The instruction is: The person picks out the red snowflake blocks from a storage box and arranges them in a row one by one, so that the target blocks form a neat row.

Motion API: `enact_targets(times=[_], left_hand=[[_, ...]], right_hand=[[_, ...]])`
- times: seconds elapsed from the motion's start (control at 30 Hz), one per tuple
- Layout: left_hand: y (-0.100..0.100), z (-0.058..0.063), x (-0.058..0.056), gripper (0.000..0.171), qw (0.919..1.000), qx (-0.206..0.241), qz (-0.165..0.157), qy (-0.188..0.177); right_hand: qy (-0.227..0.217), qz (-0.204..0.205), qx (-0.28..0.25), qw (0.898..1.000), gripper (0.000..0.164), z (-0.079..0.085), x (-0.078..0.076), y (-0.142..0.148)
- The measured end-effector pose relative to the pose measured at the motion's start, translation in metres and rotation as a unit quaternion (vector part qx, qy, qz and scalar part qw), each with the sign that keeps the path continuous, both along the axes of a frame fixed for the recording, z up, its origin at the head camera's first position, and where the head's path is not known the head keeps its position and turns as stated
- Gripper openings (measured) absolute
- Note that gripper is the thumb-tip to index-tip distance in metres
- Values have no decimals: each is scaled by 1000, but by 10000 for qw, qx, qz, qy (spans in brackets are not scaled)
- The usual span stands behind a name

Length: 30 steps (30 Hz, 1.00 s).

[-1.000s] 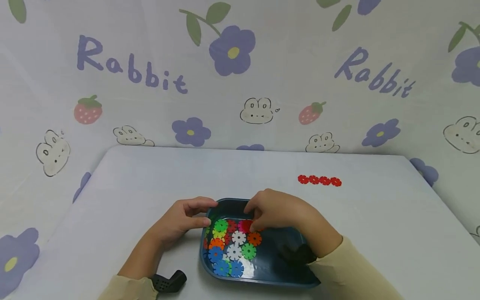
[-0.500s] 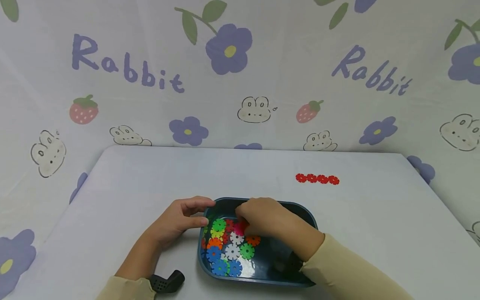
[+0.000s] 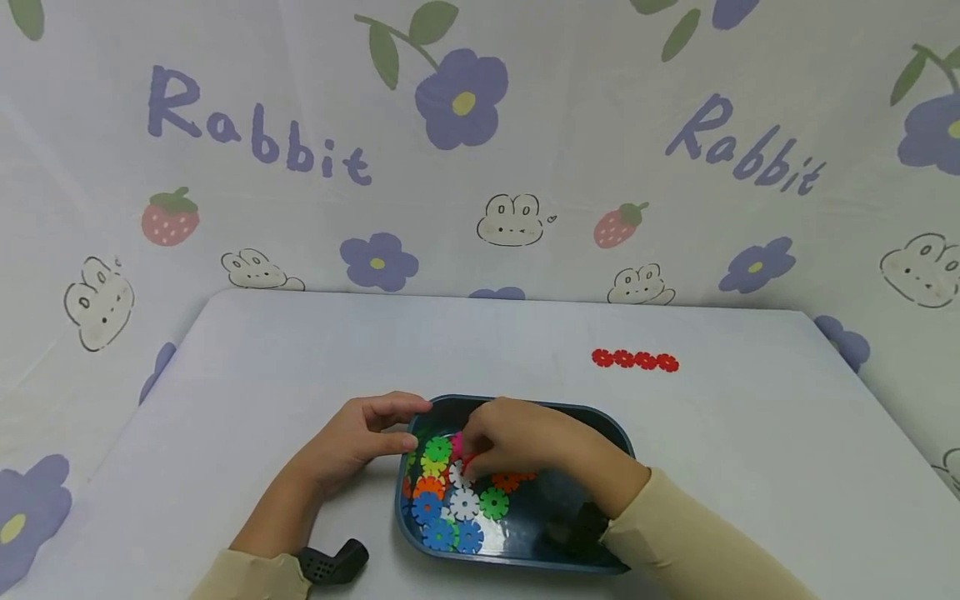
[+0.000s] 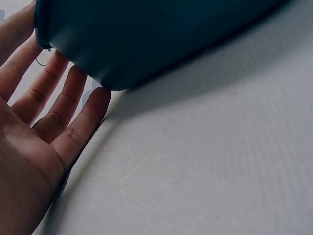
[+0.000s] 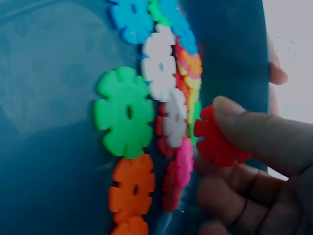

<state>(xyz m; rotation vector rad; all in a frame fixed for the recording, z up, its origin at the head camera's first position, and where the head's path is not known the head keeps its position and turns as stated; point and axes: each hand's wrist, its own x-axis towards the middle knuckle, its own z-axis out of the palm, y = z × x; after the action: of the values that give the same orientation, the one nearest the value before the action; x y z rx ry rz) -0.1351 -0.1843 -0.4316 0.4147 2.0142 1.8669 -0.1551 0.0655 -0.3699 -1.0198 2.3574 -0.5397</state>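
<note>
Inside the dark teal tray (image 3: pixel 555 554), my right hand (image 3: pixel 525 433) pinches a red notched plastic disc (image 5: pixel 220 139) between thumb and fingers. Notched discs in several colours lie at the tray's left side, among them a green disc (image 5: pixel 124 112), a white disc (image 3: pixel 464 503), an orange disc (image 5: pixel 132 188) and a blue disc (image 3: pixel 438 535). A pink disc (image 5: pixel 184 161) lies close to the right fingertips. My left hand (image 3: pixel 367 437) rests at the tray's left end, its extended fingers (image 4: pixel 80 117) against the outside wall and its thumb at the rim.
A row of joined red discs (image 3: pixel 635 360) lies on the white table (image 3: pixel 337 333) behind the tray, to the right. Black wrist devices show at both cuffs, the left device (image 3: pixel 333 563) beside the tray. A printed cloth (image 3: pixel 300 83) hangs behind the table.
My right hand has moved left and lower in the tray, over the red and pink discs, and now pinches a red disc. The left hand stays at the tray's end.
</note>
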Motion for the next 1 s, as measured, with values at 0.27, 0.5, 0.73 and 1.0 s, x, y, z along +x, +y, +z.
enact_targets(times=[0.27, 0.5, 0.73, 1.0], left_hand=[[-2, -1, -3, 38, 9999, 0, -81, 76], [-2, -3, -3, 38, 9999, 66, -132, 45], [-3, -4, -3, 38, 9999, 66, -69, 37], [-3, -5, -3, 38, 10000, 42, -60, 57]], right_hand=[[-642, 102, -695, 9955, 14, 17, 1, 3], [-746, -39, -1207, 9899, 28, 34, 8, 13], [-507, -414, -1224, 9903, 38, 47, 11, 26], [-526, -899, -1240, 9868, 38, 50, 6, 47]])
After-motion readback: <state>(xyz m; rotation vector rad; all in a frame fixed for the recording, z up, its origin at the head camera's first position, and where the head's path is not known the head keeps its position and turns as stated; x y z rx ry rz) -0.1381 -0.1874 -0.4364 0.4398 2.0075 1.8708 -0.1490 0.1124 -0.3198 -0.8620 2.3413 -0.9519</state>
